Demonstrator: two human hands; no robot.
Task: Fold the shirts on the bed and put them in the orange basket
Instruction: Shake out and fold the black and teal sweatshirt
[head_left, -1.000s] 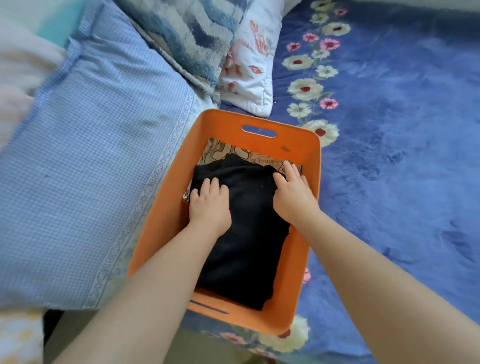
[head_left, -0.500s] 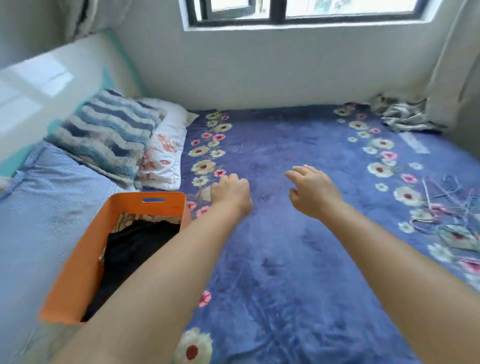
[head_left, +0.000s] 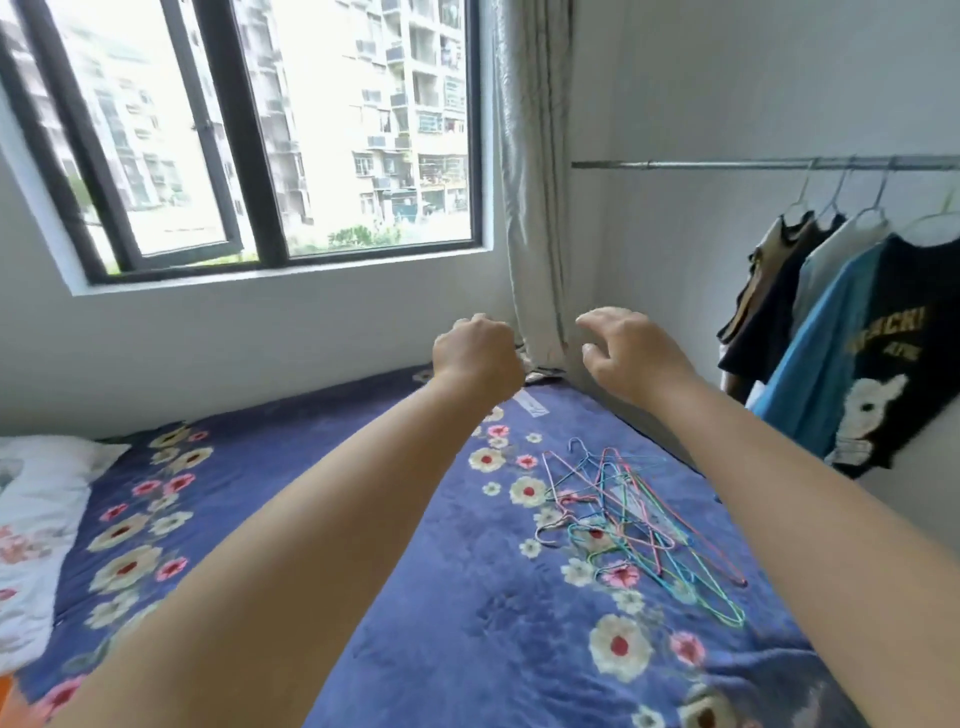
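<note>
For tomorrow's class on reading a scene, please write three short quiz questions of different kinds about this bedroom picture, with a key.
1. True or false: the left hand holds a shirt.
2. The pile of wire hangers lies on: A) the rail B) the bed cover C) the windowsill.
3. Fill in: the blue shirt hangs on the ____ at the right wall.

Key
1. False: both the left hand and the right hand are raised and hold nothing.
2. B, on the blue flowered bed cover.
3. Rail.

Wire hangers (head_left: 631, 525) on bed (head_left: 467, 623), shirts (head_left: 852, 332) hanging right, window (head_left: 249, 135) behind
</note>
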